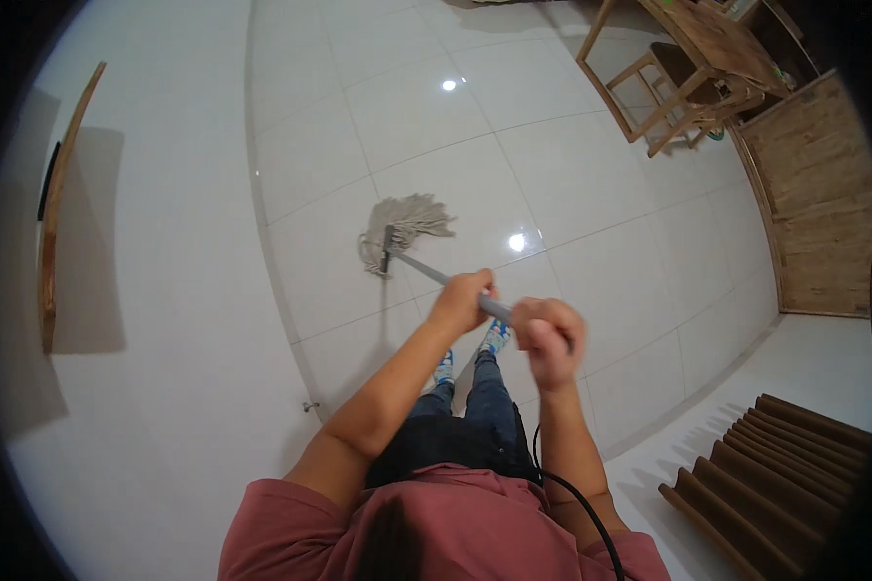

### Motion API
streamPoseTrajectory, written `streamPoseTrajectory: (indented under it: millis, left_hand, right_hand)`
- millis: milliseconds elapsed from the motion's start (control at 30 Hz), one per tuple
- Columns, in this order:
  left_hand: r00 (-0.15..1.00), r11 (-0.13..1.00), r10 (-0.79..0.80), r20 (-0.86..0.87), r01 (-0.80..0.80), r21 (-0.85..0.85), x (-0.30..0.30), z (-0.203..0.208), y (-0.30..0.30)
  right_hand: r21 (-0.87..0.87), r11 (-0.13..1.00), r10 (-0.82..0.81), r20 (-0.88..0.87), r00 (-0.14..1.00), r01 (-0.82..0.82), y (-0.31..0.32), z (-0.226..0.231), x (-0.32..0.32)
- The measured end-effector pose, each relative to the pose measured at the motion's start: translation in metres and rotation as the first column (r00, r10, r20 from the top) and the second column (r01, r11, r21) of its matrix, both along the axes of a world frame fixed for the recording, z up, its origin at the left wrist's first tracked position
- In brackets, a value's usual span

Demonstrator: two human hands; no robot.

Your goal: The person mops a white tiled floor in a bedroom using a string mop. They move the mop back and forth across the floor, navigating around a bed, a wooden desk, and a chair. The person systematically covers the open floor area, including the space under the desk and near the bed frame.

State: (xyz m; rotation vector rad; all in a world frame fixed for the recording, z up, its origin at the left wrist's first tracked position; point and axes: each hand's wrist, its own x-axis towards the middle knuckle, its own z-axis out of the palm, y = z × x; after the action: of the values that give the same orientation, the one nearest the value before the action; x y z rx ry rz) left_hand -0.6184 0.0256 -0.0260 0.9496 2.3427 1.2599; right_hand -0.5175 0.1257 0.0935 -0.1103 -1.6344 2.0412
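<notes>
Grey-handled mop (415,215) in both hands (462,302) (549,339)

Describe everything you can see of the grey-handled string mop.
This string mop has a long grey handle, a dark crossbar and pale beige-grey strands that look like cotton. The strands lie on the glossy white tiled floor, mostly fanned to the right of the crossbar. The handle slants up toward the person, gripped partway by the left hand and near its top end by the right hand. Whether the strands are wet is unclear.
</notes>
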Motion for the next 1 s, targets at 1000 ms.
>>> streamPoseTrajectory:
  millis: [1000]
  left_hand:
    - [0.888,0.875,-0.453,-0.072,0.459,0.151,0.020,-0.024,0.060]
  right_hand:
    - [0.229,0.914,-0.346,0.007,0.938,0.335,-0.010,-0.007,0.064]
